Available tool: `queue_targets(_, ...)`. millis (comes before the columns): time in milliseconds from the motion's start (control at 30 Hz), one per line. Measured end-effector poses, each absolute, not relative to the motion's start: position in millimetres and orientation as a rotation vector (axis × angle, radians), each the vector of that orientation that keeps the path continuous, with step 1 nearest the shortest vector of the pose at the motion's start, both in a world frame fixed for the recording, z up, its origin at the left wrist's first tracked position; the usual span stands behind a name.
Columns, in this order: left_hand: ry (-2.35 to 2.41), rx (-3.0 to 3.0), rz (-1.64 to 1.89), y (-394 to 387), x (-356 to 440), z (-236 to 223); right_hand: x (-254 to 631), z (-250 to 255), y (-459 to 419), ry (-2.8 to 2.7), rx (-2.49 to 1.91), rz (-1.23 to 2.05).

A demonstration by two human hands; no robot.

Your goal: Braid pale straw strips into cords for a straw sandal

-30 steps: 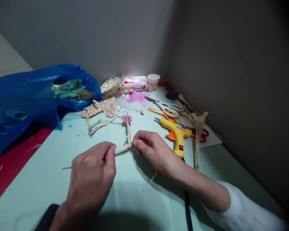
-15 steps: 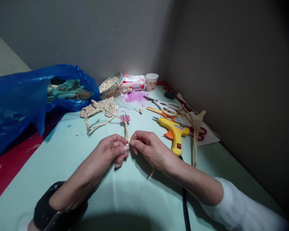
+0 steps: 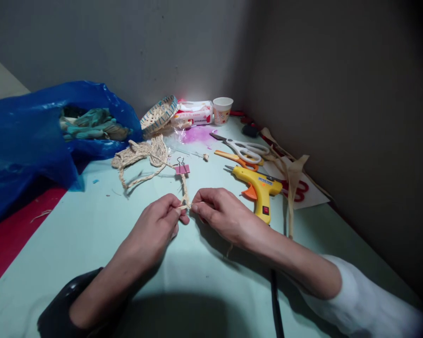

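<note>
A pale straw-coloured braid (image 3: 185,186) runs toward me from a pink binder clip (image 3: 182,169) on the table. At its near end my left hand (image 3: 161,219) pinches a strand between thumb and forefinger. Just to the right, my right hand (image 3: 223,213) is closed on another strand, with its fingertips against the braid's end. The strands spread sideways between the two hands. A loose strand end hangs below my right hand. Beyond the clip, a coil of finished braid (image 3: 136,154) lies bundled on the table.
Right of my hands lies a yellow glue gun (image 3: 262,192) with a black cord. Behind it are orange scissors (image 3: 234,158) and white-handled scissors (image 3: 245,150). A blue plastic bag (image 3: 24,141) bulges at the left. A woven basket (image 3: 158,116), tissue pack (image 3: 195,112) and paper cup (image 3: 222,111) stand at the back.
My hands have drawn slightly apart, and a strand is now pulled out sideways at the braid's end. My left hand has turned more palm-down. The view has shifted a little.
</note>
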State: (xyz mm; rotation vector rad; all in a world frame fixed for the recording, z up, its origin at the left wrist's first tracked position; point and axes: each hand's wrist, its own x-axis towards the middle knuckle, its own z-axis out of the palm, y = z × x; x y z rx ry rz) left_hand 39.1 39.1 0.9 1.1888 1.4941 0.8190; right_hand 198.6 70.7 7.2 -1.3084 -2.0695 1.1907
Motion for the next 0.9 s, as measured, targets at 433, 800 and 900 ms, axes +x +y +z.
queue_targets(433, 1.48, 1.165, 0.892, 36, 51, 1, 198, 9, 58, -2.375, -1.35, 0.739)
queue_targets(800, 1.435, 1.119, 0.93, 38, 49, 1, 204, 8, 58, -2.428, -1.271, 0.878)
queue_targets(900, 1.416, 1.116, 0.905, 38, 46, -1, 208, 4, 67, -2.324, -1.243, 1.015)
